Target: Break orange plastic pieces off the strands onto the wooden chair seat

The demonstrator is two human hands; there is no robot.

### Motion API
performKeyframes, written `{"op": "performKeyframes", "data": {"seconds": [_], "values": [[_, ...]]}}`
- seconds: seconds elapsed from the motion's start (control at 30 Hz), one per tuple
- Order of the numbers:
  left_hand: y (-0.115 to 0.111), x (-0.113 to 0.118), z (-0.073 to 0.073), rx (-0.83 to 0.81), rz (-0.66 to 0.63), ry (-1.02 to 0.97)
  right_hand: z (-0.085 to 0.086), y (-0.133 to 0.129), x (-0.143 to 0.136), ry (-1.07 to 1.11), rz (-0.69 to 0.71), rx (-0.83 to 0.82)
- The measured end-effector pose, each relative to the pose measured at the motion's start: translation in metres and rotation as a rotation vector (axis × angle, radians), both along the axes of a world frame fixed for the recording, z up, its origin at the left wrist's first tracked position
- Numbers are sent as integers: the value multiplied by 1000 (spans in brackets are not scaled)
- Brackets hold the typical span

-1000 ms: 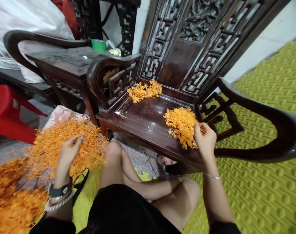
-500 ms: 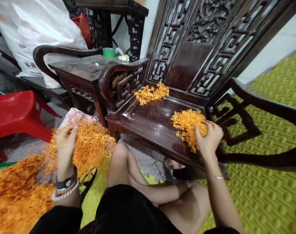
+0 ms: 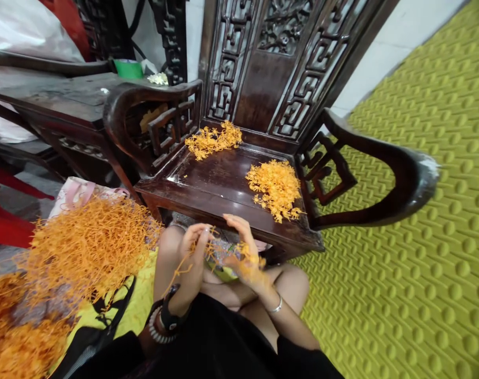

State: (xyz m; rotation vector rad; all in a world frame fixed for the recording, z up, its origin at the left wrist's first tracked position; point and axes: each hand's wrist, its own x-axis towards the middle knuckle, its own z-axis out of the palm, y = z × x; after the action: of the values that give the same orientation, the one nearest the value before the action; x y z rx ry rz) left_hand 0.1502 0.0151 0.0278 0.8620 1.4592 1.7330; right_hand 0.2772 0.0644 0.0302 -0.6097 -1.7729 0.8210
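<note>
Over my lap, my left hand (image 3: pixel 192 258) has its thumb and fingertips pinched on an orange stringy strand (image 3: pixel 180 271), thin and branching. Facing it, my right hand (image 3: pixel 243 237) has its fingers stretched and parted from the thumb. Blurred orange bits (image 3: pixel 251 258) lie across the right palm and wrist; whether they hang from the same strand I cannot tell. Beyond my hands, a pile of small knobbly orange pieces (image 3: pixel 275 187) rests on the right of the wooden chair seat (image 3: pixel 211 181). A smaller orange cluster (image 3: pixel 213 139) sits at the seat's back left.
Left of my knee is a big heap of orange strands (image 3: pixel 89 242), by a pink-and-white bag (image 3: pixel 69 197). More orange material (image 3: pixel 22 342) lies lower left. A side table (image 3: pixel 66 100) holds green tape (image 3: pixel 128 68). A red stool (image 3: pixel 6 221) stands left; yellow matting (image 3: pixel 413 295) covers the right.
My right hand has left the pile on the chair and come in over my lap. My left hand has moved right from the strand heap with a strand. The view has turned rightward.
</note>
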Motion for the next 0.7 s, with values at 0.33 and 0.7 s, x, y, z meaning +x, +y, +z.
{"op": "performKeyframes", "data": {"seconds": [0.33, 0.7], "values": [[-1, 21, -19, -142, -877, -298, 14, 5, -2, 388, -150, -654], [-14, 18, -15, -219, -851, -146, 40, 17, -20, 722, -324, -642]]}}
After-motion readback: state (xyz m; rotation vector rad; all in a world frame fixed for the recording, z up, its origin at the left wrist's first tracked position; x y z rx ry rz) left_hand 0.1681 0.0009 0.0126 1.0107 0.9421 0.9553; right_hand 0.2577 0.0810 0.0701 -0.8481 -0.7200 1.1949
